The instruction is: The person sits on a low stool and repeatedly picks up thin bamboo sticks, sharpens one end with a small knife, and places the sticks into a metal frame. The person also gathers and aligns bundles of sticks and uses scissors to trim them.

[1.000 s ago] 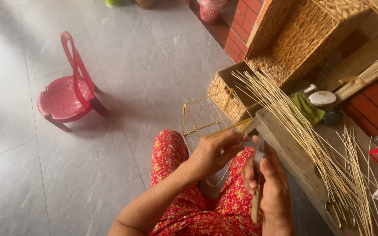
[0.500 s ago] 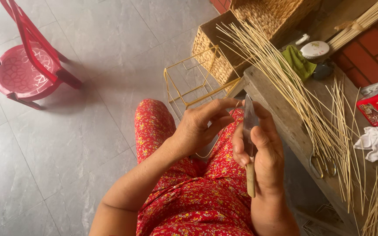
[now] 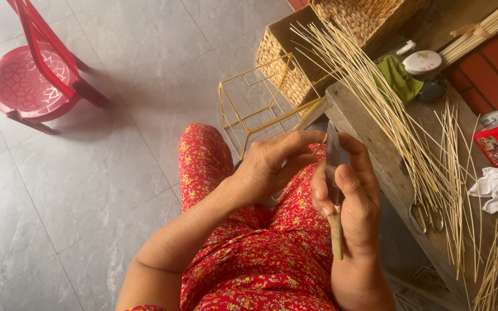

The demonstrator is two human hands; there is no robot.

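Now our right hand grips knife, blade up, as half second ago. Left hand pinch-closed just beside blade, fingertips raised closer; thin strip between them too fine to tell. Bamboo sticks on desk, right of frame.

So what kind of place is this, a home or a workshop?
Probably a home craft corner for bamboo or basket work: thin bamboo sticks fan across a wooden bench, woven baskets stand on the tiled floor, and the right hand holds a knife.
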